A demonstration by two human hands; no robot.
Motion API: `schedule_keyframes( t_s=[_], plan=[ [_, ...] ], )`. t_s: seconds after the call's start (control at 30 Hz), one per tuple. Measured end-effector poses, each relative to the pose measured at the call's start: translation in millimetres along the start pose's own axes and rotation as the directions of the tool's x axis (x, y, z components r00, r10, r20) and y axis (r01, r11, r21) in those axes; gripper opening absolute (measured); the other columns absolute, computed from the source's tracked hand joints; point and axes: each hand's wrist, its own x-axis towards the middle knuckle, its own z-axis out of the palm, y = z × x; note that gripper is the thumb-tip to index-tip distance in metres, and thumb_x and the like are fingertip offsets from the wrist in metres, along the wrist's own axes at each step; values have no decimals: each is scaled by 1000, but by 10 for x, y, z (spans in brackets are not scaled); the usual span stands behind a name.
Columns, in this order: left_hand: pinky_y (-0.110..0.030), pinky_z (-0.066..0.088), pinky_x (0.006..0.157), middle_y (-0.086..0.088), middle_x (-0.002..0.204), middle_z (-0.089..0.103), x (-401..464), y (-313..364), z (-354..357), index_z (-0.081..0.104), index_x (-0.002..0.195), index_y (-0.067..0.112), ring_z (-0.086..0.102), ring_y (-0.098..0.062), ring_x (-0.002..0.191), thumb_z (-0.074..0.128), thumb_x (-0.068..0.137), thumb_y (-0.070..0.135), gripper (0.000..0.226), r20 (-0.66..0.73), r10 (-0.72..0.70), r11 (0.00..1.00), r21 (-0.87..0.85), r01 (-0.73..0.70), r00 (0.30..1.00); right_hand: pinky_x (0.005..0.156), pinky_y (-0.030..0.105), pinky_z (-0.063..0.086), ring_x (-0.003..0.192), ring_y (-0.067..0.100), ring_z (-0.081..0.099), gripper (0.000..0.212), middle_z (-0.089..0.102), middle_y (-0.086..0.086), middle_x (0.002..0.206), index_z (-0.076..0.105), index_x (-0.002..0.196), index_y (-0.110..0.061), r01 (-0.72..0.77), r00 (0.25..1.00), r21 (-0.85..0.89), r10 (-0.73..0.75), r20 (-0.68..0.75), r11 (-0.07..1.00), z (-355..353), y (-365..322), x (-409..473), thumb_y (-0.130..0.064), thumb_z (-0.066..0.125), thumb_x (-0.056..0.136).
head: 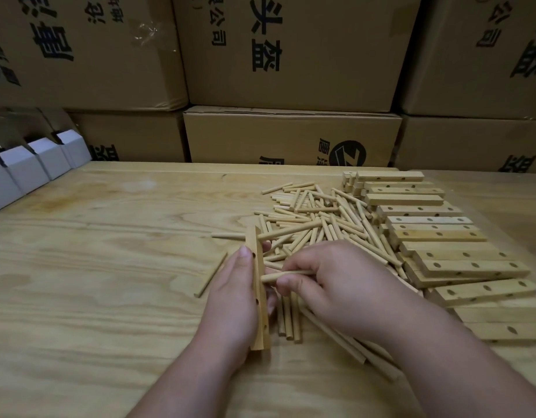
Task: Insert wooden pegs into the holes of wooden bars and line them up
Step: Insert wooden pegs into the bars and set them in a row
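The left hand [230,292] gripped the stiff, light bar [258,286] upright while the right hand [327,279] pinched a slim peg [283,275] near its tip, best held close for aiming.

stacked cardboard boxes [294,52] behind wooden table [110,267]; small grey boxes [34,164] far left.

A storeroom: stacked printed cartons [294,52] behind a plywood worktable [94,267]
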Motion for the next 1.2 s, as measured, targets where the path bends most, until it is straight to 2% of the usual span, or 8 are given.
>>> schedule_keyframes(
  t_s=[0.4, 0.5, 0.6, 0.67, 0.77, 0.93, 1.07, 1.2],
  plan=[
    [-21, 45, 47, -1, 53, 59, -87, 48, 21, 65, 105, 46, 55, -11, 48, 26, 96, 59, 42, 91, 156, 982, 95, -165, 984, 61, 33, 49, 54, 11, 57, 40, 59, -6, 56, 74, 78, -25, -236, 969, 261, 207, 134, 936, -49, -2, -68, -52, 54, 100],
    [-25, 47, 46, -2, 55, 61, -86, 40, 15, 66, 108, 46, 58, -13, 50, 28, 103, 55, 40, 44, 113, 991, 70, -116, 993, 65, 36, 56, 66, 6, 65, 32, 71, -6, 75, 74, 90, -36, -190, 981, 308, 190, 30, 932, -70, -50, -80, -61, 54, 95],
    [-28, 45, 42, -6, 58, 60, -28, 56, 30, 71, 104, 37, 57, -15, 49, 30, 108, 47, 42, -75, 2, 994, -112, -10, 997, 59, 38, 56, 56, 6, 62, 35, 71, -4, 75, 69, 90, -39, -208, 957, 373, 268, -114, 904, -214, -54, -73, -68, 49, 89],
    [-25, 43, 40, -3, 60, 58, 45, 77, 13, 72, 100, 30, 54, -12, 48, 32, 108, 45, 43, -139, -109, 950, -305, 63, 984, 58, 39, 57, 53, 10, 61, 33, 70, -5, 71, 70, 84, -35, -264, 946, 290, 306, -110, 920, -322, -37, -96, -62, 53, 93],
    [-24, 40, 38, -1, 59, 58, 126, 76, -44, 70, 102, 23, 46, -13, 44, 37, 106, 44, 39, -156, -225, 855, -506, 118, 962, 54, 36, 57, 54, 12, 64, 30, 72, -5, 69, 72, 80, -33, -360, 924, 2, 357, 136, 933, -354, -46, -154, -56, 60, 94],
    [-23, 33, 37, -4, 58, 51, 114, 83, -67, 63, 106, 18, 40, -16, 42, 34, 102, 33, 33, -62, -209, 806, -576, 136, 976, 58, 28, 52, 69, 10, 64, 26, 69, -8, 73, 69, 78, -28, -337, 857, -321, 430, 285, 885, -157, -90, -176, -53, 67, 85],
    [-23, 33, 39, -4, 59, 52, 90, 91, -60, 63, 108, 19, 39, -17, 43, 34, 103, 32, 32, -53, -193, 828, -544, 134, 980, 65, 28, 55, 74, 13, 64, 19, 67, -8, 79, 69, 83, -25, -301, 851, -378, 426, 308, 875, -40, -79, -163, -43, 65, 82],
    [-25, 35, 43, -1, 63, 54, 92, 96, -37, 67, 117, 23, 40, -15, 47, 36, 106, 35, 35, -53, -195, 834, -534, 137, 979, 53, 29, 48, 64, 13, 62, 23, 66, -4, 68, 64, 77, -23, -304, 915, -268, 358, 184, 914, -102, -80, -143, -45, 56, 79]
  ],
)
